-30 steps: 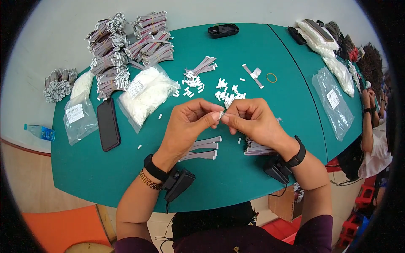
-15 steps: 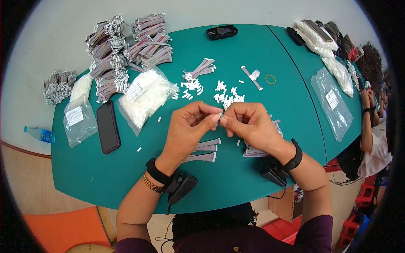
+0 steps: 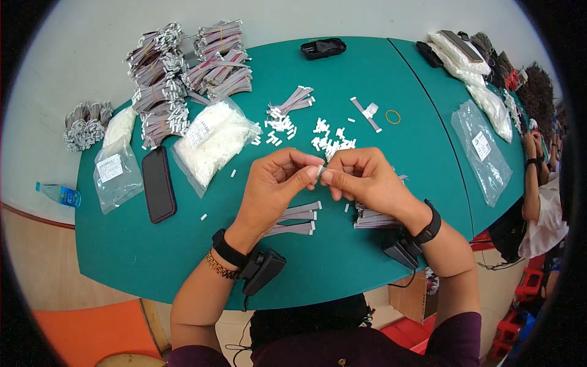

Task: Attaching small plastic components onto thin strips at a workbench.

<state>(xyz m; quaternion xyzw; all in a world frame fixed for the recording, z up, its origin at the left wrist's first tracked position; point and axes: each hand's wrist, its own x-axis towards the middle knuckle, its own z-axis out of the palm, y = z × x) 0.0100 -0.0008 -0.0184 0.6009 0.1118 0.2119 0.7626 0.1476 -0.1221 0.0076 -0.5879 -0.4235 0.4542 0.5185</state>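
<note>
My left hand (image 3: 273,183) and my right hand (image 3: 368,182) meet over the middle of the table, fingertips pinched close together. Between them shows the edge of a small white connector (image 3: 320,171); the fingers cover most of it, and whether a cable is attached is hidden. Just beyond the hands lies a pile of loose white connectors (image 3: 330,145). Grey ribbon cables with white ends (image 3: 299,213) lie under my left wrist. A stack of similar cables (image 3: 373,219) lies partly beneath my right hand.
Tied cable bundles (image 3: 160,92) are heaped at the back left. Near them are a clear bag of white parts (image 3: 211,140), a phone (image 3: 159,183) and a bottle (image 3: 59,194). A rubber band (image 3: 393,117) and a flat plastic bag (image 3: 482,150) lie to the right. Another person's arm (image 3: 531,177) is at far right.
My right hand has shifted very slightly, and a bit more of the white connector shows between the fingertips. Both hands remain pinched together in nearly the same place.
</note>
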